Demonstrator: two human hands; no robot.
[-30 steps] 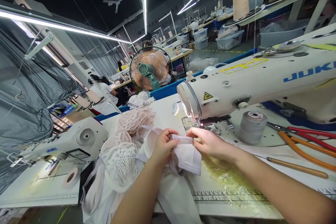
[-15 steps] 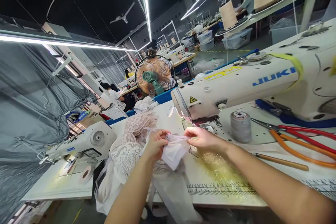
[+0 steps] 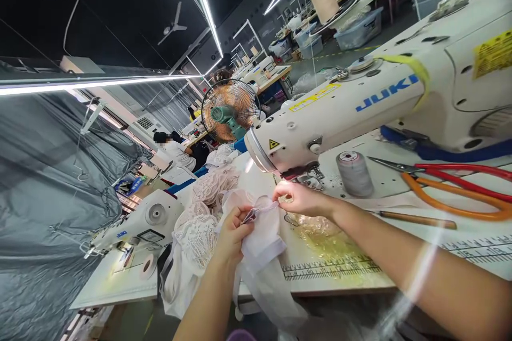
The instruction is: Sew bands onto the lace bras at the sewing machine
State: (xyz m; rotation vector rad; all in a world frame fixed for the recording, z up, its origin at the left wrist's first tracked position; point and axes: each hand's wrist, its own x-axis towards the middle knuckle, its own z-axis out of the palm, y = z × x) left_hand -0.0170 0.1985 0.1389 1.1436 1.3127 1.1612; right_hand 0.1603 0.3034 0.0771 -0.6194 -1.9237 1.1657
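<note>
Head camera: my left fingers (image 3: 237,215) and right fingers (image 3: 285,188) each pinch the pale fabric (image 3: 264,229), held over the desk (image 3: 312,284), near the sewing machine (image 3: 340,122). Risk: if either pinch slackens, its edge may slip; the adjacent lace pile (image 3: 200,240) could catch and drag it.

White tabletop (image 3: 480,230) & beyond

Grey thread cone (image 3: 354,175) upright, well back from front edge; steel scissors w/ red & orange handles (image 3: 448,167) just R. Slim wooden-handled tool (image 3: 418,220) lies betw. scissors & front edge, where blk-marked ruler strip (image 3: 332,269) runs. Round blk-caged fan w/ green motor (image 3: 224,113) past back edge.
</note>
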